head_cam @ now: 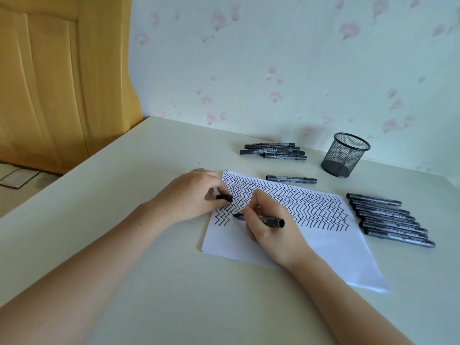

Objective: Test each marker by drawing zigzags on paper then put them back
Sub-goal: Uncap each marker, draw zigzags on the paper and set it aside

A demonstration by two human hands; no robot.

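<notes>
— What is hidden or hard to make out?

— The tip of the marker is partly covered by the fingers of the right hand, by which the barrel is pinched; whether the paper is touched by the tip cannot be told. A black cap is pinched by the left hand at the paper's left edge. The print on the marker barrels is too small to be read.

— And the edges, the open room?

— Bare paper is left below the zigzags. A row of markers is laid just right of the paper, a single marker beside its far edge, a pile of markers farther back, and a mesh cup near the wall. Wide bare tabletop is seen around the forearms; its left edge runs diagonally.
</notes>
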